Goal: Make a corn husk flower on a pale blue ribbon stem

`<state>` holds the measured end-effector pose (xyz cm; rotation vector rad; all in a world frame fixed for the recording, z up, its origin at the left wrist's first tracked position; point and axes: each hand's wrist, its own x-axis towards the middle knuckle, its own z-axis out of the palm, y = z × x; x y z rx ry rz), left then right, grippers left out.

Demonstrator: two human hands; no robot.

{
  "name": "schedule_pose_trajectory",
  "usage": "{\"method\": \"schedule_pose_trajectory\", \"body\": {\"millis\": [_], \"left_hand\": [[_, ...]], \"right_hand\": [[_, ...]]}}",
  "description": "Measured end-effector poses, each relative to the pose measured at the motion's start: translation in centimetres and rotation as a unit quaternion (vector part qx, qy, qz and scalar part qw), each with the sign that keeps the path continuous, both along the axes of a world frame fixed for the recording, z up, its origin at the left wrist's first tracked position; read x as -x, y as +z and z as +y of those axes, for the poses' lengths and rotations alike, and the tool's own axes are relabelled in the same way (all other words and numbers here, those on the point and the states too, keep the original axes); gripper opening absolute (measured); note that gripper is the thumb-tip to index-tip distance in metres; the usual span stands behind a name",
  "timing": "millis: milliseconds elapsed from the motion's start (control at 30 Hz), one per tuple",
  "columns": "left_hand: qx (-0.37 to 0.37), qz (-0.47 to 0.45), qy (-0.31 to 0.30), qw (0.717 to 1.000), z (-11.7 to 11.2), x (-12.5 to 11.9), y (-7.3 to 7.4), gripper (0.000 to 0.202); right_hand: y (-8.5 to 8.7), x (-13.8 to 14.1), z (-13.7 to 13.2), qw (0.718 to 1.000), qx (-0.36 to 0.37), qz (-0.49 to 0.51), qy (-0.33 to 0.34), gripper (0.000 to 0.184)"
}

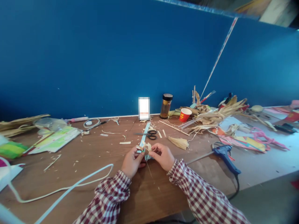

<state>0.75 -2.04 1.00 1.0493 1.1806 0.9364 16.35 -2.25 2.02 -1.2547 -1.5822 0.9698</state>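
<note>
My left hand [132,161] and my right hand [162,155] meet over the brown table [98,161], both pinched on a small bundle of dried corn husk [146,147]. The husk piece sits against a light blue strip [144,133] that runs away from me toward black scissors [149,134]. Both wrists wear red and white checked sleeves. A loose husk piece [179,142] lies just right of my right hand.
A blue glue gun [225,154] lies at right with its cable over the edge. A white cord [70,186] loops at left. At the back stand a jar [166,105], a red cup [185,114], a husk pile [215,116]; papers [54,140] lie left.
</note>
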Motion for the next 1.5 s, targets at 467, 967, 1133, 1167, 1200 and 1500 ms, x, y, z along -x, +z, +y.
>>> {"method": "schedule_pose_trajectory", "body": {"millis": [467, 967, 1133, 1167, 1200, 1500], "left_hand": [[0.010, 0.000, 0.018, 1.000, -0.1, -0.1, 0.4, 0.033], [0.025, -0.033, 0.017, 0.999, -0.2, -0.3, 0.8, 0.035], [0.024, -0.048, 0.014, 0.998, -0.3, -0.2, 0.9, 0.039], [0.025, -0.049, 0.015, 0.998, -0.3, -0.2, 0.9, 0.039], [0.027, -0.049, 0.015, 0.998, -0.3, -0.2, 0.9, 0.039], [0.020, -0.060, 0.027, 0.998, -0.3, -0.3, 0.7, 0.036]], "right_hand": [[-0.4, 0.2, 0.0, 1.000, 0.002, 0.025, -0.013, 0.018], [-0.7, 0.4, 0.0, 0.998, -0.018, 0.052, -0.036, 0.015], [-0.7, 0.5, 0.0, 0.998, -0.021, 0.056, -0.037, 0.014], [-0.7, 0.5, 0.0, 0.998, -0.021, 0.055, -0.039, 0.014], [-0.6, 0.5, 0.0, 0.997, -0.022, 0.054, -0.041, 0.013], [-0.8, 0.7, -0.1, 0.996, -0.044, 0.042, -0.060, 0.012]]}}
